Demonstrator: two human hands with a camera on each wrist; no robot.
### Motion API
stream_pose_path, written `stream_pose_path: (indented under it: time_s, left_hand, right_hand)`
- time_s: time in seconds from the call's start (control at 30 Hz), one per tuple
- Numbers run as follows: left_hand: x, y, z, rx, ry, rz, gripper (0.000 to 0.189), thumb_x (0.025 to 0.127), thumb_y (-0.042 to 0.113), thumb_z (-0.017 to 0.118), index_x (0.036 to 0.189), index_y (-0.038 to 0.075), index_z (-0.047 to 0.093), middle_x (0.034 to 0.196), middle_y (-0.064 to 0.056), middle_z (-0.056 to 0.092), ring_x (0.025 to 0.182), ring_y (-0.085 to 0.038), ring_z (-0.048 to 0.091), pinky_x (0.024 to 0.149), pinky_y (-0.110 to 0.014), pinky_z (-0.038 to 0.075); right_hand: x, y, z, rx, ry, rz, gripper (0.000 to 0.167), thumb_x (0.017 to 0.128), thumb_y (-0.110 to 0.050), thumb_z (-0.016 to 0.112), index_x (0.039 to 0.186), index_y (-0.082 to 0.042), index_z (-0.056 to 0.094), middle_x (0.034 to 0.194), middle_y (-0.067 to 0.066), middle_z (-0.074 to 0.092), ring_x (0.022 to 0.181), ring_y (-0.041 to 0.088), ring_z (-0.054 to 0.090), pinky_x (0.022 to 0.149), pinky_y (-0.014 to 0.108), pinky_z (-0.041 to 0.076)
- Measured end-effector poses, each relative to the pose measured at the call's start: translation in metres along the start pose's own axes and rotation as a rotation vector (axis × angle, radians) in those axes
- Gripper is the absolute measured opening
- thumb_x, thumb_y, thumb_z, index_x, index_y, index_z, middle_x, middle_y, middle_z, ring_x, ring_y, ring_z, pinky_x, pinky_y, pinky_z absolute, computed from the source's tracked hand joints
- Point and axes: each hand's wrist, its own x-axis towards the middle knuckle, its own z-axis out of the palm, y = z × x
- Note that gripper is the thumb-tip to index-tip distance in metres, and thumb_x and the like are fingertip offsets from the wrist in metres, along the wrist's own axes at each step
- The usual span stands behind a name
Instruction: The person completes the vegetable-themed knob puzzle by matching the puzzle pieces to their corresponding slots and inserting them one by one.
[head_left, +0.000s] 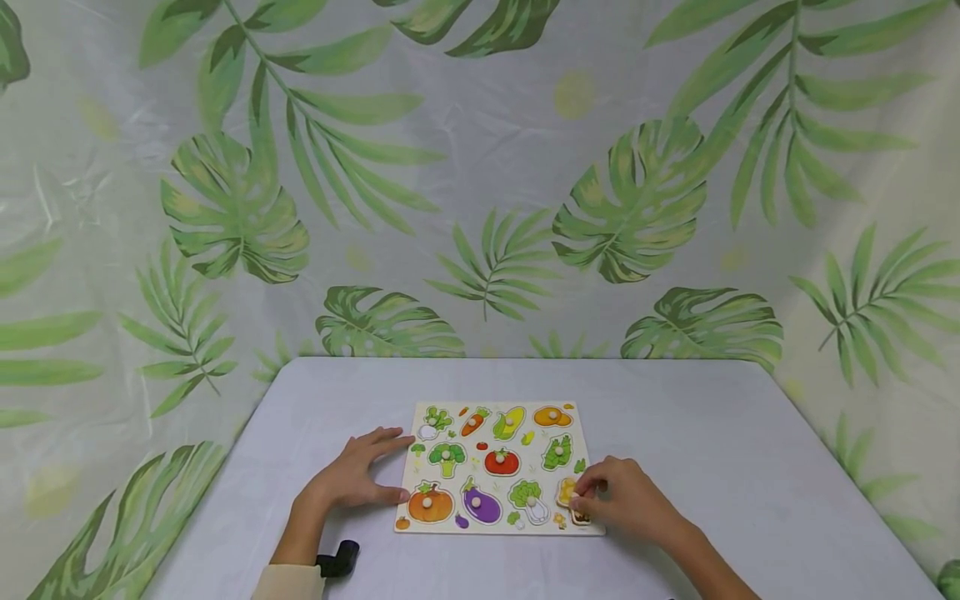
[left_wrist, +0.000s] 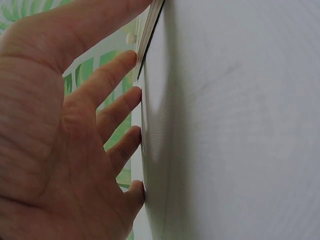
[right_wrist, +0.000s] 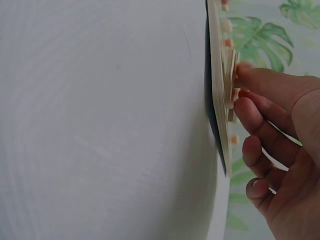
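Observation:
A light wooden knob puzzle board [head_left: 487, 527] with painted vegetables lies on the table. My left hand [head_left: 358, 473] is at its left side, fingers spread, with the thumb and index fingertip right at the board's edge; in the left wrist view the other fingers [left_wrist: 120, 117] reach down to the tablecloth. My right hand [head_left: 630, 500] is over the lower right corner. Its thumb and fingers pinch a yellowish puzzle piece [head_left: 566, 492], partly hidden by the fingertips. A printed, darker-bottomed recess [head_left: 581, 517] shows below it. From the side, that piece [right_wrist: 231, 80] stands proud of the board.
Pumpkin [head_left: 431, 505], eggplant [head_left: 482, 507], tomato [head_left: 501, 462], broccoli [head_left: 447, 458] and several other knobbed pieces sit on the board. A white cloth covers the table [head_left: 697, 433]. Behind it hangs a leaf-print curtain [head_left: 495, 167]. A black device [head_left: 341, 560] is at the left wrist.

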Motion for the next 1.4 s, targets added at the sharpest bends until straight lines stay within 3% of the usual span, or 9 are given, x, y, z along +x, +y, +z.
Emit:
stream_pose_path:
  time_s: [0.43,0.97,1.2,1.4]
  left_hand:
    - [-0.001,0.003,0.0,-0.004,0.0,0.004,0.089,0.074,0.055,0.084,0.151,0.025,0.053,0.163,-0.009,0.041,0.156,-0.044,0.025,0.124,-0.073,0.009]
    - [0.002,0.001,0.002,-0.003,0.004,0.003,0.089,0.073,0.055,0.085,0.151,0.026,0.054,0.163,-0.009,0.041,0.155,-0.044,0.026,0.124,-0.073,0.009]
    - [0.003,0.002,0.002,-0.009,0.004,0.011,0.089,0.073,0.054,0.085,0.151,0.025,0.054,0.163,-0.01,0.042,0.155,-0.044,0.027,0.123,-0.075,0.01]
    - [0.004,0.003,0.004,-0.006,0.012,0.008,0.089,0.072,0.055,0.086,0.15,0.026,0.055,0.163,-0.008,0.042,0.155,-0.044,0.027,0.123,-0.073,0.01]
  right_hand:
    - [-0.001,-0.005,0.003,-0.064,-0.007,0.037,0.015,0.083,-0.036,0.086,0.079,-0.031,0.072,0.071,-0.02,0.058,0.073,0.005,0.05,0.065,0.02,0.04]
    - [0.0,-0.004,0.002,-0.003,-0.047,0.006,0.017,0.086,-0.033,0.084,0.081,-0.025,0.07,0.072,-0.014,0.058,0.067,0.002,0.048,0.058,0.019,0.041]
    - [-0.003,-0.001,-0.002,0.025,-0.051,-0.023,0.026,0.088,-0.037,0.081,0.101,-0.015,0.073,0.075,-0.014,0.058,0.067,0.004,0.048,0.059,0.02,0.041]
    - [-0.007,0.003,-0.008,-0.026,0.003,-0.006,0.034,0.092,-0.04,0.077,0.115,-0.015,0.072,0.08,-0.016,0.059,0.075,0.004,0.052,0.066,0.02,0.045]
